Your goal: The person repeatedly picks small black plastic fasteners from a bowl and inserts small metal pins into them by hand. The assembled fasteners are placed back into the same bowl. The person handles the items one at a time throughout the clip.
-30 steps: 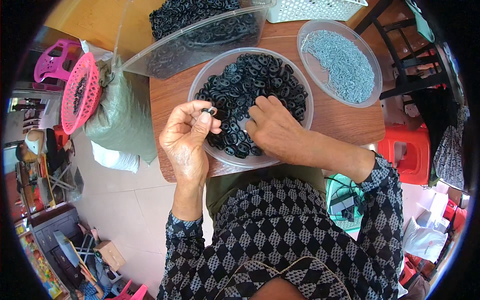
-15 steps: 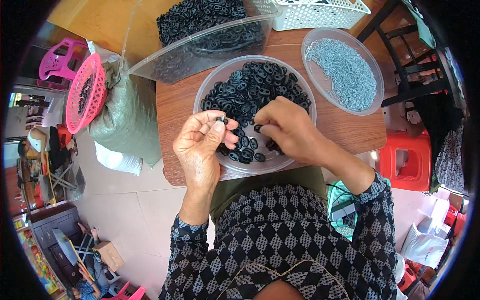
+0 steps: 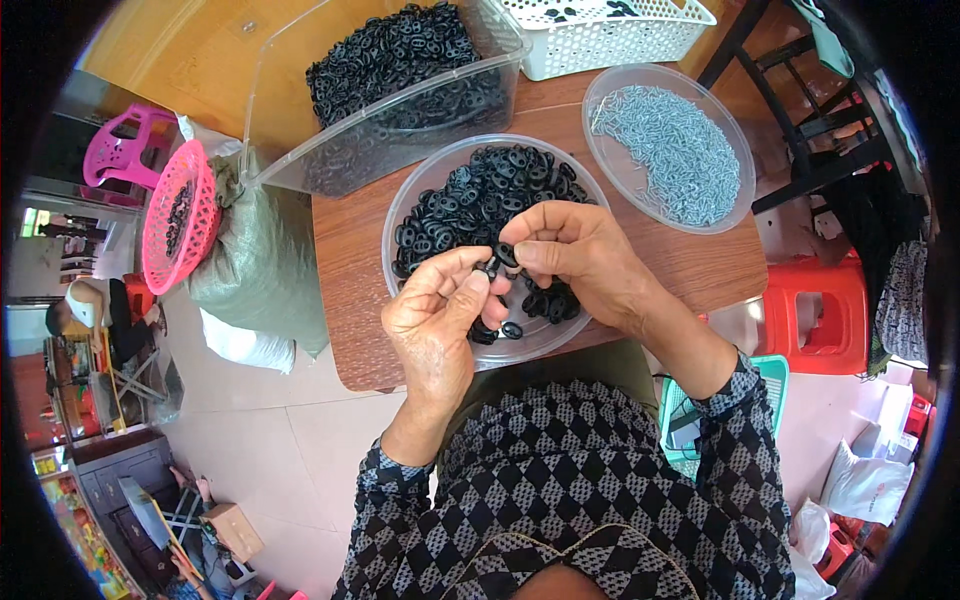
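Note:
Both hands meet over a round clear bowl [image 3: 391, 225] heaped with small black oval two-hole pieces [image 3: 465, 205]. Between the thumb and fingers of my left hand [image 3: 432, 318] is a small black piece [image 3: 487, 268], mostly covered by the fingertips. My right hand [image 3: 590, 262] pinches another black two-hole piece [image 3: 506, 254] right beside it. The two pieces are close together; whether they touch, I cannot tell. To the right of the bowl, a clear oval tray [image 3: 594, 150] holds many small silver screws [image 3: 675, 155].
Behind the bowl stands a large clear bin [image 3: 400, 110] of black pieces, with a white perforated basket [image 3: 610, 45] beside it. A pink basket [image 3: 205, 215] rests on a stuffed sack [image 3: 260, 260] at left. A red stool [image 3: 815, 320] and dark chair [image 3: 815, 150] are at right.
My right hand has come up from the heap with a black piece. My left hand has moved right, and the two hands now meet. The view has shifted slightly.

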Demonstrator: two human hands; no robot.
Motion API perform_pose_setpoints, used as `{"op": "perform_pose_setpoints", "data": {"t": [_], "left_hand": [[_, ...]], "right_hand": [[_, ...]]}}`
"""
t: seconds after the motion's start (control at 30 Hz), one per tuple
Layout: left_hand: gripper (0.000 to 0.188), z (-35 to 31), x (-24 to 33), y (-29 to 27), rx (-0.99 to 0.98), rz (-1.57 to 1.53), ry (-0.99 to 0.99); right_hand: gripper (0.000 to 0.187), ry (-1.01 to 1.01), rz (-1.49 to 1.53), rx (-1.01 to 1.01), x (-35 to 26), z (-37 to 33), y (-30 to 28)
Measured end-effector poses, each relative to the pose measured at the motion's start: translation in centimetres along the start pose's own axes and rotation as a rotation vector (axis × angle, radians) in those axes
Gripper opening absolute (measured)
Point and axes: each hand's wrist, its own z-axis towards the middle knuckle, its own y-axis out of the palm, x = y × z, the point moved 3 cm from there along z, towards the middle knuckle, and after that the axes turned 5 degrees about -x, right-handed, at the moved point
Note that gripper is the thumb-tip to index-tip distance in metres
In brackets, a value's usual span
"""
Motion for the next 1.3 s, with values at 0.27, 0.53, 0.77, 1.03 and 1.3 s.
{"op": "perform_pose_setpoints", "data": {"t": [0.27,0.53,0.77,1.03,1.3], "left_hand": [[0.018,-0.1,-0.1,0.3,0.069,0.007,0.022],[0.019,-0.3,-0.3,-0.2,0.030,0.060,0.014],[0.020,-0.4,-0.5,0.0,0.059,0.099,0.007],[0.022,-0.2,-0.8,0.2,0.027,0.088,0.019],[0.021,0.1,-1.5,0.6,0.079,0.012,0.056]], "right_hand": [[0.019,0.078,0.177,-0.035,0.1,0.2,0.2],[0.016,-0.026,0.020,-0.011,0.3,0.3,0.2],[0.016,-0.116,-0.094,-0.013,-0.2,-0.1,0.6],[0.009,-0.240,-0.203,0.018,0.2,-0.1,1.1],[0.009,-0.292,-0.276,0.092,0.4,-0.5,1.4]]}}
